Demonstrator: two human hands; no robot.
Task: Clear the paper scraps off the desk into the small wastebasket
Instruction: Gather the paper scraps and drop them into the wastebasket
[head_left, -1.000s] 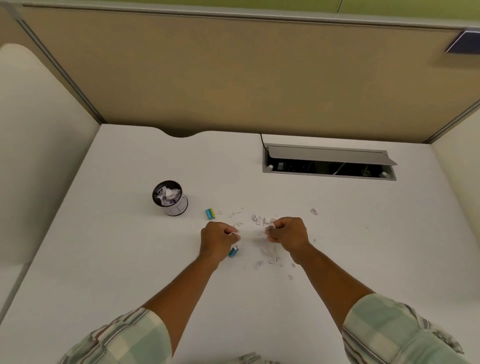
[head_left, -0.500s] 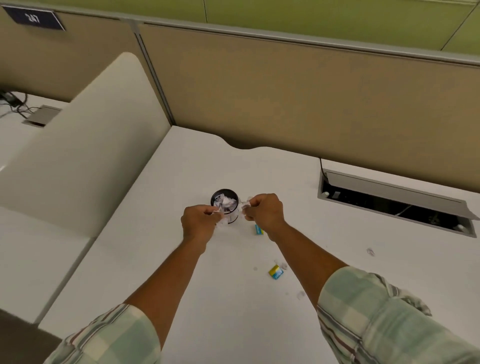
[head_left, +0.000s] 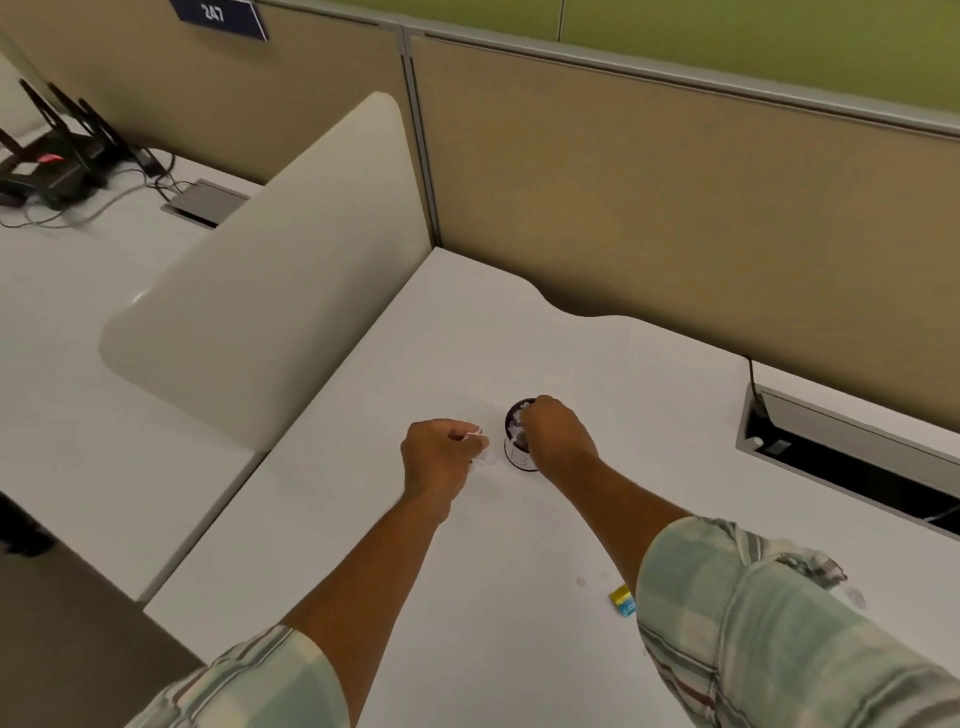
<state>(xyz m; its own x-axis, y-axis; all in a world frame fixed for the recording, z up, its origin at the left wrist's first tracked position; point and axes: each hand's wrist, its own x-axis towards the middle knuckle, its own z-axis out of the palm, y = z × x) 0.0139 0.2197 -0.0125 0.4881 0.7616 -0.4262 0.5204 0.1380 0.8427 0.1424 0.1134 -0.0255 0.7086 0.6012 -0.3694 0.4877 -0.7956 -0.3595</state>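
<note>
The small wastebasket (head_left: 516, 451), a dark round cup with a white lower wall, stands on the white desk (head_left: 363, 519) and holds crumpled white paper. My right hand (head_left: 558, 434) is over its rim with the fingers curled down into the opening, hiding much of it; whether scraps remain in that hand is hidden. My left hand (head_left: 441, 457) sits just left of the basket, closed on white paper scraps (head_left: 480, 451) that poke out at the fingertips. A few tiny scraps (head_left: 587, 579) lie on the desk near my right forearm.
A yellow and blue eraser (head_left: 622, 599) lies by my right sleeve. An open cable tray (head_left: 852, 457) is sunk into the desk at the right. A cream side divider (head_left: 270, 291) and tan partition wall bound the desk; a black router and cables sit on the neighbouring desk.
Both hands carried scraps from the pile leftward to the basket. The right hand has gone over the basket's opening; the left hand has shifted slightly left of it. My view swung left.
</note>
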